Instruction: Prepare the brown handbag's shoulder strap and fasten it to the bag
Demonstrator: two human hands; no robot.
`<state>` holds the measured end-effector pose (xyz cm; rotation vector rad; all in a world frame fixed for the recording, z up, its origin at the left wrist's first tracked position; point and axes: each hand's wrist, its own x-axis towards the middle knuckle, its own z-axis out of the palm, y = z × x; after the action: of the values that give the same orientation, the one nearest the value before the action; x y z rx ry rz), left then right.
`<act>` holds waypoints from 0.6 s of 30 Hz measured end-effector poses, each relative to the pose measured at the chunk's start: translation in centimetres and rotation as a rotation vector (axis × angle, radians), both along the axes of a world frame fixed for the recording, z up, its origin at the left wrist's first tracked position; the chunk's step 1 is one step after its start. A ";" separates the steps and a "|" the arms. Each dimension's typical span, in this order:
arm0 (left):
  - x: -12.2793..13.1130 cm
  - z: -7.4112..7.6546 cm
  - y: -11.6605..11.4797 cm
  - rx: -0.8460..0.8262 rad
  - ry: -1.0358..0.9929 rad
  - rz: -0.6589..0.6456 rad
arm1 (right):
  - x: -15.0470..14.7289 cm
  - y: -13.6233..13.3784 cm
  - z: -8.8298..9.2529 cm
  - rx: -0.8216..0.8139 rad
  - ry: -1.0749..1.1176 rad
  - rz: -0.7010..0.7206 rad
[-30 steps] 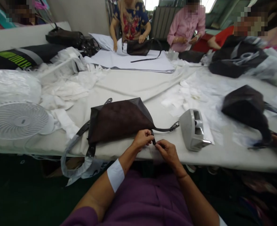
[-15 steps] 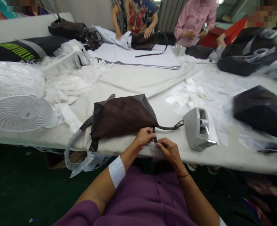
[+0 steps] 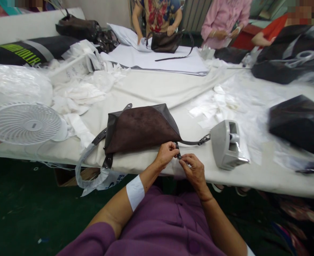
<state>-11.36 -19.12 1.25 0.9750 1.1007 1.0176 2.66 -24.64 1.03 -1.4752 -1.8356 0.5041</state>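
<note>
A dark brown handbag lies on its side on the cloth-covered table in front of me. At its near right corner, a short dark strap sticks out toward me. My left hand pinches this strap close to the bag. Just to the right, my right hand has thumb and fingertips closed at the strap's free end. A handle wrapped in clear film loops off the bag's left side over the table edge. From the right corner runs another strap with a chain link.
A grey-white tape dispenser stands right of my hands. At the left are a white fan and white paper scraps. Another dark bag lies at the right. Across the table, a person's hand rests on a brown bag.
My view has shifted slightly, while both hands stay at the short strap. Across the table, the co-worker's bag stands more upright, with one hand now on its top.
</note>
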 end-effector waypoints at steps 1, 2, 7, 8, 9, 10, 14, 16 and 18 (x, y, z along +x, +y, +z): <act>0.0 -0.1 0.1 0.016 0.007 0.000 | 0.0 0.0 0.0 0.000 -0.005 -0.004; 0.0 -0.2 0.1 0.029 0.019 -0.004 | -0.1 0.1 0.0 -0.001 -0.009 -0.009; -0.3 -0.5 0.2 0.056 0.034 -0.052 | -0.3 0.1 -0.1 0.001 0.010 -0.037; -0.3 -0.5 0.2 0.047 0.020 -0.058 | -0.4 0.0 -0.2 -0.003 0.013 -0.044; -0.4 -0.4 0.2 0.032 0.006 -0.061 | -0.4 0.0 -0.3 -0.012 0.014 -0.052; -0.4 -0.3 0.2 0.013 -0.005 -0.064 | -0.5 0.1 -0.4 -0.026 0.011 -0.064; -0.6 0.0 0.6 -0.044 -0.014 -0.078 | -0.5 0.4 -0.8 -0.094 0.008 -0.105; -0.7 0.0 0.6 -0.048 0.002 -0.077 | -0.6 0.5 -0.7 -0.113 0.014 -0.106; -0.7 0.0 0.4 -0.072 0.020 -0.072 | -0.6 0.3 -0.5 -0.124 0.016 -0.097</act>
<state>-12.09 -18.75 1.27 0.9617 1.1038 0.9056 2.02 -24.39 0.52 -1.6299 -1.7373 0.5889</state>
